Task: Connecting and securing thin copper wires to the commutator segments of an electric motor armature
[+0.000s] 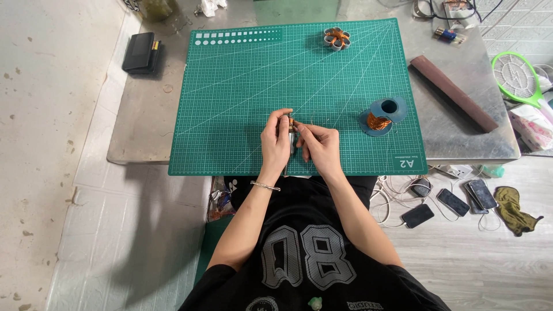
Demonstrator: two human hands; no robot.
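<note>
Both hands meet just above the near edge of the green cutting mat (pixel 242 86). The left hand (pixel 275 141) has its grip clamped, thumb and fingertips together, on a small coil of copper wire (pixel 292 122) wound on a metal piece. It is held upright, probably so the winding faces the person. The right hand (pixel 318 147) pinches close beside it, fingertips drawn together on what seems to be a thin strand coming off the coil; the strand is too fine to make out for sure. Both hands are held low over the mat, likely to keep such small work steady.

Well to the right on the mat lies a blue spool (pixel 385 114) tipped on its side, copper wire showing at its core, near enough to feed wire to the hands. At the far edge of the mat sits a finished-looking ring of wound copper coils (pixel 336 38), set apart from the work. The mat covers most of a grey metal counter (pixel 455 124), where a long brown bar (pixel 453 93) lies at an angle to the right. A black case (pixel 141 52) rests at the counter's left corner. On the floor to the right lie several phones (pixel 452 201) on cables.
</note>
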